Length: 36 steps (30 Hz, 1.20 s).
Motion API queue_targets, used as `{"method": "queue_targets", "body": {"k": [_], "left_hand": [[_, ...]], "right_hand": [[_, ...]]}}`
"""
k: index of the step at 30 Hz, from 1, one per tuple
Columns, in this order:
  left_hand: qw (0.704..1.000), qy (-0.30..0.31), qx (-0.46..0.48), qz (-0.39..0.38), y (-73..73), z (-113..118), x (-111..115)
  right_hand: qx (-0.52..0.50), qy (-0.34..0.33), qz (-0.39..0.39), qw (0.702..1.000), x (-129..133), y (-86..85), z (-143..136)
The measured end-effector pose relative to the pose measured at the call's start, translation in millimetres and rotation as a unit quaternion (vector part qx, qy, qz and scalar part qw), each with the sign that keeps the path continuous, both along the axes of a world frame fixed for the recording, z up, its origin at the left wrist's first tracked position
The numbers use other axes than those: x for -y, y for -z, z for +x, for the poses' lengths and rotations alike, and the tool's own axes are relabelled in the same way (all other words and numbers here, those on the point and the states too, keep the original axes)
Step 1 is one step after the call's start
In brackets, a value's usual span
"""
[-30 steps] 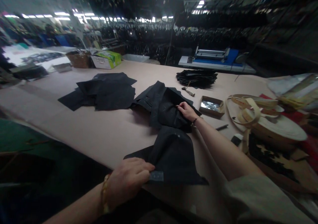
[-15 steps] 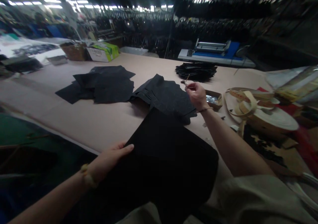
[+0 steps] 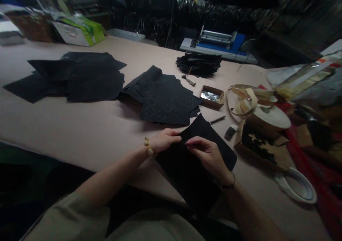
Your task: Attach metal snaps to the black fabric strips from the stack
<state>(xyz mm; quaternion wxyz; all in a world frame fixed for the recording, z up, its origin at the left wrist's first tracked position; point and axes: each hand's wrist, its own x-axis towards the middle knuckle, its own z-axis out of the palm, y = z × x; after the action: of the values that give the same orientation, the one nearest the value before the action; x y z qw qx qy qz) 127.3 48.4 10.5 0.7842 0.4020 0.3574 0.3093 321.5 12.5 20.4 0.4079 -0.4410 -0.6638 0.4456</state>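
Note:
A dark sheet [image 3: 197, 177] lies over the near edge of the table, its pointed corner toward the back. My left hand [image 3: 166, 140] pinches the sheet's left edge between thumb and fingers. Over the sheet's upper part, my right hand [image 3: 205, 152] is closed in a pinch; something small and dark shows at its fingertips, too small to name. Just beyond the hands lies a pile of dark pieces [image 3: 168, 102], the top one with a pale line pattern. A pen-like tool [image 3: 217, 119] lies right behind the sheet, near a small black and white item [image 3: 231, 131].
More dark sheets [image 3: 93, 80] lie left, and a dark stack [image 3: 199, 64] at the back. On the right are a small box of shiny parts [image 3: 212, 96], a tape roll [image 3: 272, 116], a carton of black pieces [image 3: 262, 148] and a white ring [image 3: 296, 185]. A hammer [image 3: 189, 80] lies behind.
My right hand has come back from near the hammer to the sheet. My left hand has moved right and forward with the sheet, which has turned. The view has tilted down.

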Motion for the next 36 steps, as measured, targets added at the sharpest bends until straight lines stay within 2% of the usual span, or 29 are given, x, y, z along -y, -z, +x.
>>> {"method": "queue_targets", "body": {"k": [2, 8, 14, 24, 30, 36], "left_hand": [[1.0, -0.016, 0.008, 0.012, 2.1, 6, 3], [0.998, -0.054, 0.028, -0.007, 5.8, 15, 22], [0.997, -0.074, 0.021, 0.015, 9.1, 19, 27], [0.996, -0.081, -0.009, 0.037, 14.2, 21, 30], [0.994, -0.083, -0.033, 0.067, 11.0, 21, 28], [0.99, -0.066, -0.051, 0.118, 13.8, 19, 30]], "right_hand": [[-0.02, 0.014, 0.008, 1.0, -1, 8.8, 1], [-0.045, 0.07, 0.031, 0.996, 5, 15.6, 4], [-0.027, 0.072, 0.106, 0.991, 8, 18.8, 4], [0.0, 0.103, 0.079, 0.992, 8, 18.8, 5], [-0.005, 0.118, 0.074, 0.99, 8, 19.3, 4], [-0.004, 0.148, 0.045, 0.988, 9, 21.4, 3]]}}
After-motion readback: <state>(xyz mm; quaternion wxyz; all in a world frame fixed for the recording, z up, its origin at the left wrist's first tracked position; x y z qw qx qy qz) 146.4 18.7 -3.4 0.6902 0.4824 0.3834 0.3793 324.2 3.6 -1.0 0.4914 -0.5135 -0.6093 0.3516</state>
